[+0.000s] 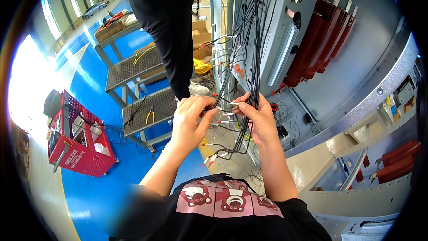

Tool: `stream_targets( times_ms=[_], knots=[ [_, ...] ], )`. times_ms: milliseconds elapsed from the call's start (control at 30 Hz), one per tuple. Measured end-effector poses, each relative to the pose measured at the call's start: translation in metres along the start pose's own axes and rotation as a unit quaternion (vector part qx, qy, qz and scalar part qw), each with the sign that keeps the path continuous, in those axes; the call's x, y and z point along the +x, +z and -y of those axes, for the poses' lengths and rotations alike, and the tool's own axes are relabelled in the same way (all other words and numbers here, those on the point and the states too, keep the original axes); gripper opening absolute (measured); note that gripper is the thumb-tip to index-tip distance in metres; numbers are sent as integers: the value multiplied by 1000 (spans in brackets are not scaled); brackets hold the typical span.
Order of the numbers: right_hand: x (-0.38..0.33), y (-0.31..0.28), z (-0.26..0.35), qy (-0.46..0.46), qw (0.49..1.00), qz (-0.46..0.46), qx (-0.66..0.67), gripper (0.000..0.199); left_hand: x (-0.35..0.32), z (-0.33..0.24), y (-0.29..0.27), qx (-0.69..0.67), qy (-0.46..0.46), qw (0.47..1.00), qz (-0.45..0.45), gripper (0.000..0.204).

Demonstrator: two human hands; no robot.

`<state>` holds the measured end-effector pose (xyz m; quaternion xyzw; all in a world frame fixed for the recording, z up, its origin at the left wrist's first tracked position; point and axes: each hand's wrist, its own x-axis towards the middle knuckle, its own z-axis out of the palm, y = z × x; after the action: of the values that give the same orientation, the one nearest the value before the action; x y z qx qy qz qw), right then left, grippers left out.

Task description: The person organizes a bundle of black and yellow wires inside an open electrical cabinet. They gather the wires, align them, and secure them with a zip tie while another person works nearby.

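A long bundle of black wires (255, 35) hangs down in front of me from the top of the grey cabinet unit. Many of the wire ends carry white sleeves with red tips, and several loose ends (217, 156) dangle below my hands. My left hand (192, 118) is closed on one or more black wires, its fingertips bent around them. My right hand (258, 118) is closed too, pinching a white-sleeved wire end (235, 103) between thumb and fingers while the bundle runs across its palm.
The grey metal unit (278, 31) with dark red insulated bars (318, 44) stands at right. A person's black-trousered leg (171, 40) is on metal steps (133, 64) ahead left; pliers (150, 115) lie on the lower step. A red tool cart (82, 154) stands at left.
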<state>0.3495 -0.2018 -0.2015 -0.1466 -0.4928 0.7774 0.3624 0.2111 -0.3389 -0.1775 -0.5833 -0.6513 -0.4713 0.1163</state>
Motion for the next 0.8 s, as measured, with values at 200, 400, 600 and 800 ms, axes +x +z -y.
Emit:
stream_targets(
  times_ms=[200,400,600,800],
  knots=[
    [-10,-5,-8,1,999,-10,43,17,-3,32,-27,-16,-38,999,-35,30],
    [-7,7,-12,-14,1000,-16,-11,17,18,35,-25,-16,67,997,42,49],
    [-10,17,-14,16,1000,-21,-15,17,28,32,-3,-178,83,977,85,9],
    [-15,21,-18,-13,998,-54,20,24,16,29,19,-354,-71,929,84,8]
  ],
)
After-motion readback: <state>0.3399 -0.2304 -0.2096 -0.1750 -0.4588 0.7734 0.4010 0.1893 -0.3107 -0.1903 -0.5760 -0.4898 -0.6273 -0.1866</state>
